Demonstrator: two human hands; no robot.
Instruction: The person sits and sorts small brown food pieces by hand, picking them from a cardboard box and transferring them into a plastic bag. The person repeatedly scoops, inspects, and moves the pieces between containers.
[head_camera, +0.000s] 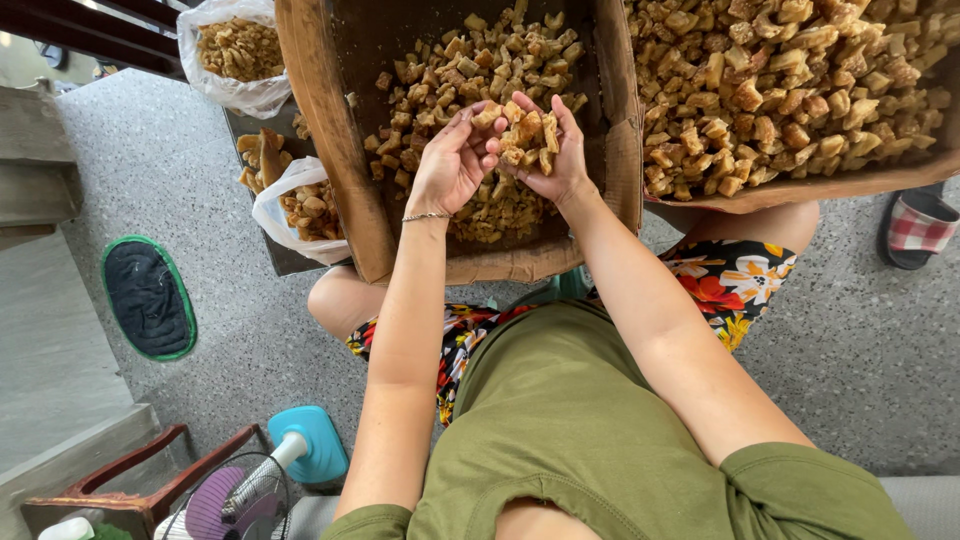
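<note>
**Both hands cup a heap of fried pieces over a cardboard box**

Just above the middle of the frame, the left hand (450, 160) and the right hand (548, 150) meet, fingertips touching. The right hand is curled around a handful of golden-brown fried pieces (526, 135), and the left hand's fingers press against the same heap. The pieces are short, irregular chunks lying every way, so the handful has no single long axis or heading.

The hands hover over a cardboard box (325, 120) whose long sides run from the top of the frame down toward the person's knees; more of the same pieces cover its floor. A second box (800, 188), heaped fuller, fills the upper right.

At the upper left, two clear plastic bags (235, 88) of pieces sit beside the first box. A small fan (240, 495) stands at the lower left.
</note>
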